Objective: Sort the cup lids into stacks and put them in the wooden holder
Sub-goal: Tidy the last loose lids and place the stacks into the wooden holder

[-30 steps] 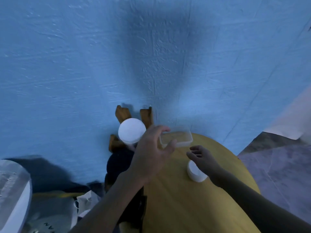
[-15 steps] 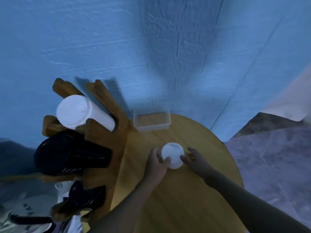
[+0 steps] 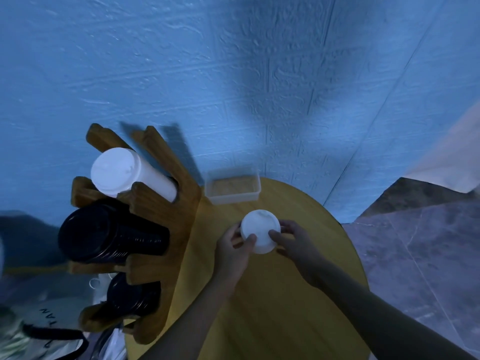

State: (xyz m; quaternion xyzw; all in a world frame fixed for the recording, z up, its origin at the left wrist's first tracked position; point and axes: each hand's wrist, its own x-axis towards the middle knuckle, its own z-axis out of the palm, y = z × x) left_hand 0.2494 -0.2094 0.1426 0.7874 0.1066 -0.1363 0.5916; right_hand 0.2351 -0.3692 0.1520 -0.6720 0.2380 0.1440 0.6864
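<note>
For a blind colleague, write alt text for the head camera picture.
Two hands, left hand and right hand, grip a short stack of white lids over a round wooden table. Left of them, a wooden holder carries white and black lid stacks.

short white lid stack upright on table, wooden holder holding white and black stacks

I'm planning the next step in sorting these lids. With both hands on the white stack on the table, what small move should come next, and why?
Probably lift the white stack off the table and carry it left toward the holder. The left hand and right hand already grip it from both sides, and a white stack in holder shows where white lids go.
</note>
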